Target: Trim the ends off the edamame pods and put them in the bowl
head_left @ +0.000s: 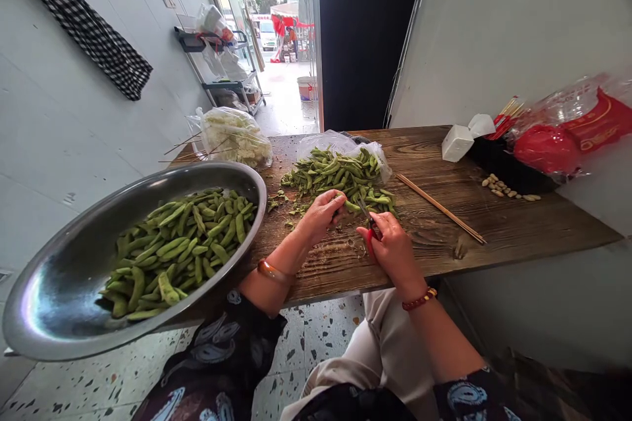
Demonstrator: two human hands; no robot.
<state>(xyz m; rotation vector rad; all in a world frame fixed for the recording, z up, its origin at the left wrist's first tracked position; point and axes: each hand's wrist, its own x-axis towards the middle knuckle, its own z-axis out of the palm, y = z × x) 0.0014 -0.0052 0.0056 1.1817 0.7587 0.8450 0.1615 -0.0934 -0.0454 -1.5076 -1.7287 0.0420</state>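
The left hand [320,216] has its thumb and fingertips pinched together on a green pod [352,206], which points toward the scissors; the right hand [394,245] has its fingers wrapped around the red handles of those scissors [370,240], blades aimed away from the body, just beside the pod. Both hands are over the middle of the tabletop [429,158], nearer its front edge, with small scraps [353,243] lying between them. Just beyond, a heap of pods [340,171] spreads from a clear plastic bag [379,156] near the back edge. To the left, a wide metal basin [59,283] of trimmed-looking pods [187,243] juts past the front edge, and a bag of pale vegetables [237,135] sits at the back left corner. To the right, thin sticks [442,208] lie slanting toward the front edge; farther along the back edge are a white box [457,143], peanuts [508,188] and red packaging [548,148].
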